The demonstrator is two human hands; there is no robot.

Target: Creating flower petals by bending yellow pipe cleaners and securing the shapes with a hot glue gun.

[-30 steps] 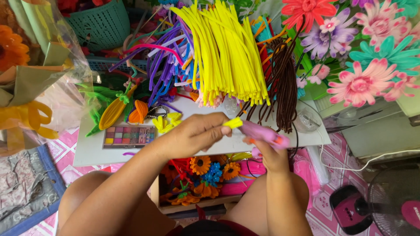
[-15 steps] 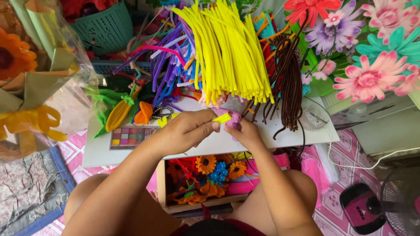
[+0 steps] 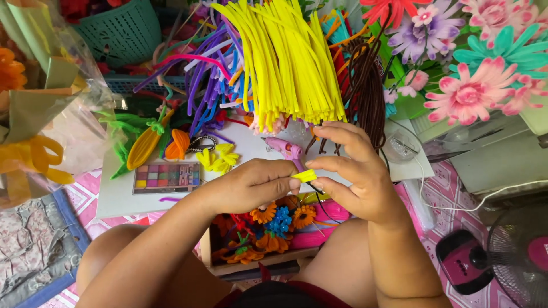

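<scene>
My left hand (image 3: 254,185) and my right hand (image 3: 354,171) meet over the white table (image 3: 114,197), both pinching a small yellow pipe-cleaner piece (image 3: 305,175) between their fingertips. A pink glue gun (image 3: 285,149) lies on the table just behind the hands. Beyond it hangs a thick bundle of yellow pipe cleaners (image 3: 285,63), with purple ones (image 3: 205,85) to its left and dark brown ones (image 3: 368,91) to its right. A small yellow pipe-cleaner flower (image 3: 220,158) lies left of the glue gun.
A box of orange and blue pipe-cleaner flowers (image 3: 268,228) sits between my knees. A colour palette (image 3: 165,177), an orange and yellow leaf shape (image 3: 154,145), a teal basket (image 3: 120,28), pink and purple flowers (image 3: 474,85), a wrapped bouquet (image 3: 34,114) and a fan (image 3: 514,256) surround the table.
The right hand has set the pink glue gun down on the table. Both hands have come together on the yellow piece.
</scene>
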